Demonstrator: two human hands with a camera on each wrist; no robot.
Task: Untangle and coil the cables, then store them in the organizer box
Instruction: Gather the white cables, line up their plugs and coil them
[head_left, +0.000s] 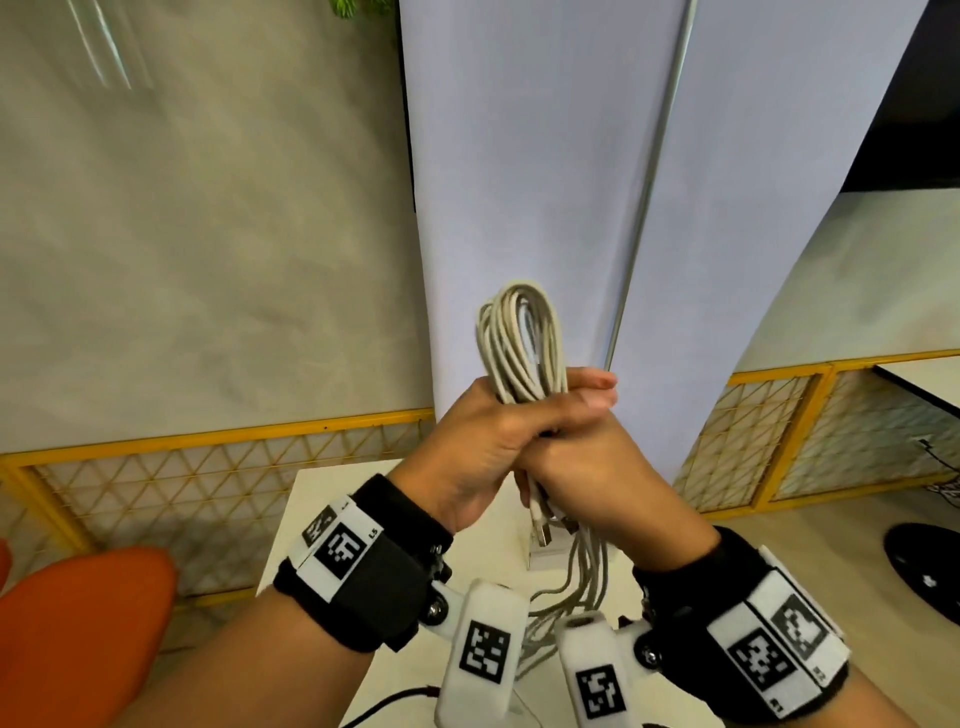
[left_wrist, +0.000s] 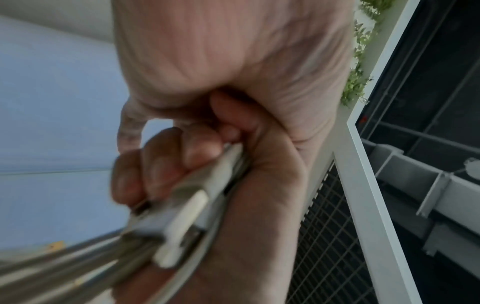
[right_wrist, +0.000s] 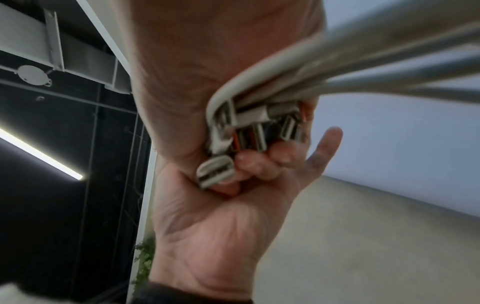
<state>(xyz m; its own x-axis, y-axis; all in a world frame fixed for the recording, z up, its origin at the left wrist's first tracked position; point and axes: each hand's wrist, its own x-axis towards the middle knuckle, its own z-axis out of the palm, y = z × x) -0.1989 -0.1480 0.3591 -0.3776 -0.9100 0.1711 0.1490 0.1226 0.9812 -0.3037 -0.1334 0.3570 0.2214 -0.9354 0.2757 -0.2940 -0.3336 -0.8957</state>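
Observation:
A bundle of white cables (head_left: 519, 343) is held up in front of me, its loops standing above both hands. My left hand (head_left: 483, 441) grips the bundle's waist, fingers wrapped round it. My right hand (head_left: 587, 467) grips it just below, fingers curled. Several USB plugs (head_left: 543, 525) stick out under the hands, seen close in the right wrist view (right_wrist: 249, 131). Loose strands (head_left: 576, 582) hang down to the white table (head_left: 332, 519). A small pale box (head_left: 540, 558) on the table is mostly hidden behind the plugs.
A thin black cable (head_left: 395, 699) lies at the table's near edge. An orange seat (head_left: 88, 623) stands at the lower left. A yellow mesh fence (head_left: 208, 467) runs behind the table. On the floor at the right rests a black round base (head_left: 924, 577).

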